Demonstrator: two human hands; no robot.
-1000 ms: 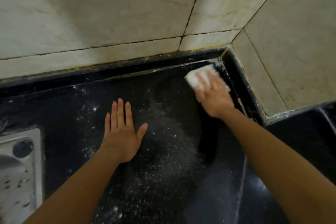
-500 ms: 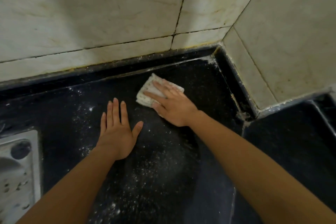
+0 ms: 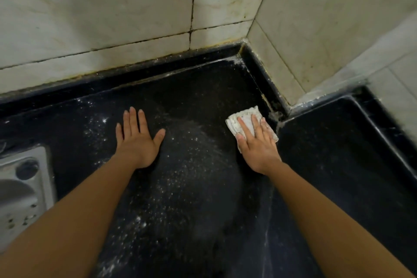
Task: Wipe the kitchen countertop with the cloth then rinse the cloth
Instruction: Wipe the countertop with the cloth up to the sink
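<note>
Small folded white cloth (image 3: 246,117) on black speckled stone table (image 3: 203,97), close to raised right edge, short of wall corner. Right hand (image 3: 259,149) palm-down on it, fingers (image 3: 244,128) straight, slightly apart, pressing cloth flat. Left hand (image 3: 137,144) flat on bare table, well apart from cloth, fingers straight and close, thumb splayed. White specks (image 3: 191,165) strewn between hands. Steel sink (image 3: 22,187) at far left
</note>
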